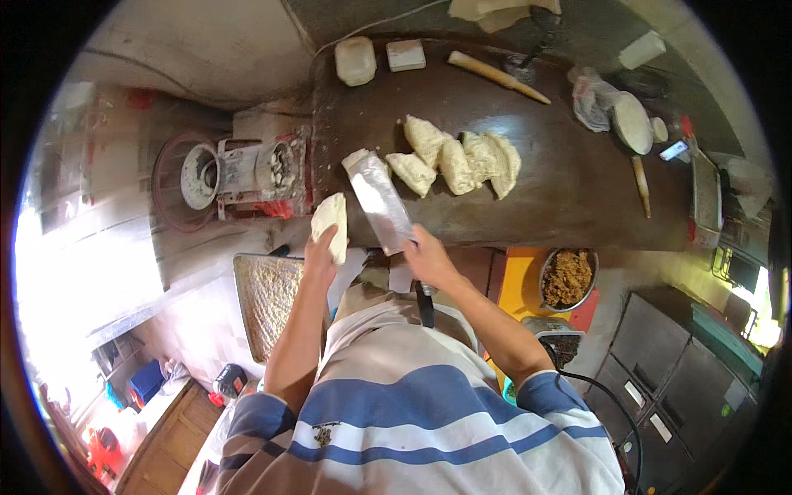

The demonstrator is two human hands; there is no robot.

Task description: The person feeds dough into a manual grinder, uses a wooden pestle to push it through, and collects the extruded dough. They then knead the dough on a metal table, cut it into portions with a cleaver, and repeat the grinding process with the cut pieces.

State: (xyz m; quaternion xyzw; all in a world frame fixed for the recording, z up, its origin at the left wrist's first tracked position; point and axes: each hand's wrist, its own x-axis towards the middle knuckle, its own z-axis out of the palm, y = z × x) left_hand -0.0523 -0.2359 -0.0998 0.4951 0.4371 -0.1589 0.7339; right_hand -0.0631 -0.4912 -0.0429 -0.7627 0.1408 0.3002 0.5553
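Note:
My left hand (322, 252) grips a flat piece of pale dough (331, 224) at the near left edge of the dark work table. In my right hand (428, 257) is a wide metal blade (378, 201), perhaps a cleaver or dough cutter, tilted up and to the left over the table. A strip of dough (355, 159) shows at the blade's far end. Just right of the blade lie several dough pieces (455, 161), some touching. How my right fingers sit around the handle is partly hidden.
Left of the table (575, 179) stands a metal machine (247, 170). A rolling pin (495, 75), tubs (356, 60) and a bowl (632, 122) sit along the far side. Below the near edge are a tray (269, 303) and a bowl of brown filling (568, 278).

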